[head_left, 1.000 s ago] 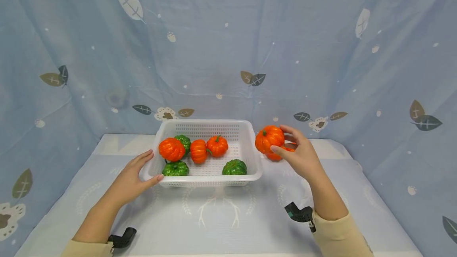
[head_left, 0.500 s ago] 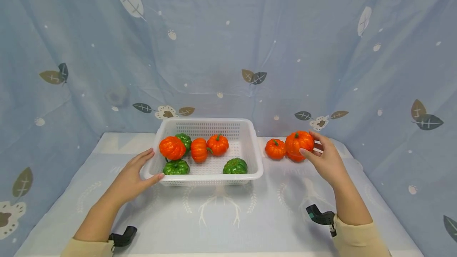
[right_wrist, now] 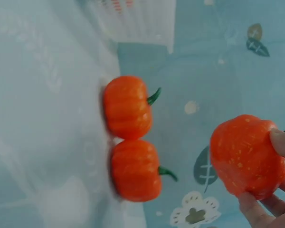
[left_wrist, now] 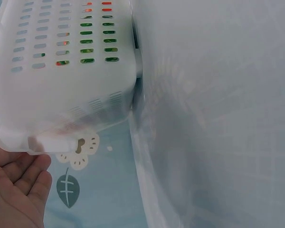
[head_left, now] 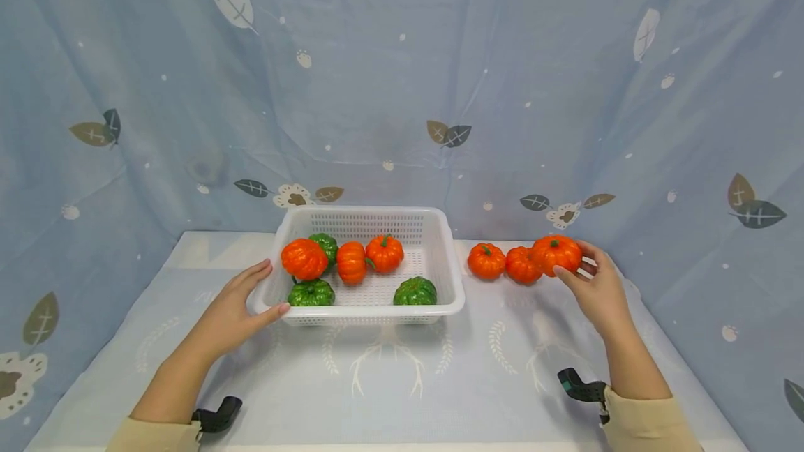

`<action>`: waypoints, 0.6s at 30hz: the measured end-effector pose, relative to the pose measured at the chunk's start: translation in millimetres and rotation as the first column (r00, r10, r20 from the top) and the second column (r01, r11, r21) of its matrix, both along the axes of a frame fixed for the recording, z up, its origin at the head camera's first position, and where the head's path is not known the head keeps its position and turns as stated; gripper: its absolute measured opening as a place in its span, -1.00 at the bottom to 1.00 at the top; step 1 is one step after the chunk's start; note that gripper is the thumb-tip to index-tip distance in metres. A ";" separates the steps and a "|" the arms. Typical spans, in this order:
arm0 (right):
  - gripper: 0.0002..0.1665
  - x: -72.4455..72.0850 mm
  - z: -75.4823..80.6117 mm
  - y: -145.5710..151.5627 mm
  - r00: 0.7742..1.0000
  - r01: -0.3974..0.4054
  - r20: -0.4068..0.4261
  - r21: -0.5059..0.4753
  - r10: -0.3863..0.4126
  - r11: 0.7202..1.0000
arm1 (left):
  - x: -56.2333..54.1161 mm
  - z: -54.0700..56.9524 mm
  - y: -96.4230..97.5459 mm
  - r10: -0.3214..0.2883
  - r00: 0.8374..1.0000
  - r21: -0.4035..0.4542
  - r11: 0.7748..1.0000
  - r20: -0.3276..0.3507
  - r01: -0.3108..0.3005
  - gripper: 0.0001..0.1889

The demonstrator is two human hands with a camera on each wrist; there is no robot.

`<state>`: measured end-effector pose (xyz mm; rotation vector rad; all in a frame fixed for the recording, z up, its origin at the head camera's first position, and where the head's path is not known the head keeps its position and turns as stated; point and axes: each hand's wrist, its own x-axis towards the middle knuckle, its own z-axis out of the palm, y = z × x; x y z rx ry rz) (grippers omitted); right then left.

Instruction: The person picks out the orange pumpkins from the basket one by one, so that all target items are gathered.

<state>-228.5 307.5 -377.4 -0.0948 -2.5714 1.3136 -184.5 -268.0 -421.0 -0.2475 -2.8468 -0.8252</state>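
Observation:
My right hand point(head_left: 601, 291) holds an orange toy pumpkin point(head_left: 557, 254) between thumb and fingers, raised over the table's back right. In the right wrist view the held pumpkin point(right_wrist: 247, 154) shows its speckled underside. Left of it, two orange pumpkins point(head_left: 486, 261) point(head_left: 523, 265) sit side by side on the table, green stems showing. My left hand point(head_left: 235, 316) touches the front left corner of a white plastic basket point(head_left: 370, 311), thumb along the front rim. In the left wrist view its fingers point(left_wrist: 35, 183) lie right under the basket's rim.
Inside the basket are three orange pumpkins point(head_left: 304, 259) point(head_left: 351, 262) point(head_left: 384, 253) and three green ones point(head_left: 323, 248) point(head_left: 311, 293) point(head_left: 415, 291). A pale patterned cloth covers the table point(head_left: 389, 382). Blue printed curtain point(head_left: 377, 89) closes off the back and both sides.
My right hand has carried the orange pumpkin rightward, away from the basket, past the two pumpkins on the table, which now show fully. The left hand has stayed at the basket.

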 end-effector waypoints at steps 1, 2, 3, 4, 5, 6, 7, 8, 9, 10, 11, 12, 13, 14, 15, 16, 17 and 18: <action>-0.04 -1.3 -2.3 2.1 1.000 0.018 0.004 -0.009 -0.018 1.000 | 0.0 0.2 0.1 -0.001 1.000 0.001 1.000 0.000 0.001 -0.02; -0.04 -2.5 -4.7 4.2 0.999 0.034 0.010 -0.019 -0.034 0.999 | 0.1 0.3 0.2 -0.002 1.000 0.000 1.000 0.001 0.002 -0.02; -0.05 -3.8 -7.4 6.5 0.998 0.054 0.014 -0.026 -0.054 0.998 | 0.2 0.4 0.2 -0.003 1.000 0.001 1.000 0.001 0.003 -0.02; -0.06 -5.2 -10.1 9.0 0.997 0.073 0.017 -0.035 -0.072 0.997 | 0.2 0.8 0.3 -0.004 1.000 0.001 1.000 0.002 0.004 -0.01; -0.07 -6.7 -12.9 11.8 0.996 0.091 0.023 -0.046 -0.090 0.995 | 0.1 1.2 0.3 -0.005 1.000 0.000 1.000 0.004 0.005 -0.01; -0.07 -8.2 -15.7 14.2 0.994 0.109 0.030 -0.055 -0.107 0.993 | 0.0 1.5 0.4 -0.005 1.000 -0.001 1.000 0.005 0.005 -0.01; -0.08 -9.9 -18.6 16.7 0.992 0.127 0.038 -0.061 -0.124 0.990 | -0.1 1.7 0.4 -0.006 1.000 -0.002 1.000 0.006 0.006 -0.01; -0.09 -11.8 -21.3 19.1 0.989 0.142 0.044 -0.067 -0.139 0.988 | -0.2 2.0 0.4 -0.006 1.000 -0.002 1.000 0.006 0.006 -0.01; -0.10 -14.0 -24.0 21.3 0.987 0.156 0.049 -0.076 -0.152 0.985 | -0.2 2.1 0.5 -0.006 1.000 -0.004 1.000 0.006 0.006 -0.01; -0.10 -16.3 -26.6 23.5 0.985 0.168 0.056 -0.082 -0.164 0.982 | -0.3 2.3 0.6 -0.005 1.000 -0.005 1.000 0.006 0.005 -0.01; -0.10 -18.7 -29.2 25.8 0.983 0.178 0.061 -0.087 -0.173 0.980 | -0.3 2.4 0.7 -0.005 1.000 -0.007 1.000 0.005 0.005 -0.01; -0.10 -21.4 -31.7 28.0 0.981 0.187 0.066 -0.086 -0.182 0.979 | -0.4 2.6 0.9 -0.004 1.000 -0.008 1.000 0.004 0.004 -0.01; -0.10 -24.2 -34.3 30.4 0.979 0.197 0.072 -0.082 -0.191 0.977 | -0.3 2.7 1.1 -0.004 1.000 -0.010 1.000 0.004 0.004 -0.02; -0.10 -27.2 -36.9 32.8 0.977 0.205 0.075 -0.082 -0.199 0.975 | -0.2 2.8 1.3 -0.003 1.000 -0.010 1.000 0.004 0.003 -0.02; -0.10 -30.2 -39.6 35.2 0.975 0.214 0.077 -0.083 -0.208 0.973 | 0.0 3.0 1.4 -0.002 1.000 -0.010 1.000 0.006 0.002 -0.02; -0.10 -33.2 -42.4 37.8 0.974 0.221 0.078 -0.088 -0.214 0.971 | 0.3 3.3 1.5 -0.001 1.000 -0.010 1.000 0.009 0.001 -0.03; -0.10 -36.2 -45.4 40.3 0.973 0.225 0.079 -0.089 -0.219 0.970 | 0.6 3.6 1.4 0.001 1.000 -0.011 1.000 0.011 -0.001 -0.03; -0.10 -39.0 -48.4 42.4 0.971 0.230 0.082 -0.086 -0.223 0.969 | 0.9 3.9 1.2 0.003 1.000 -0.012 1.000 0.013 -0.003 -0.03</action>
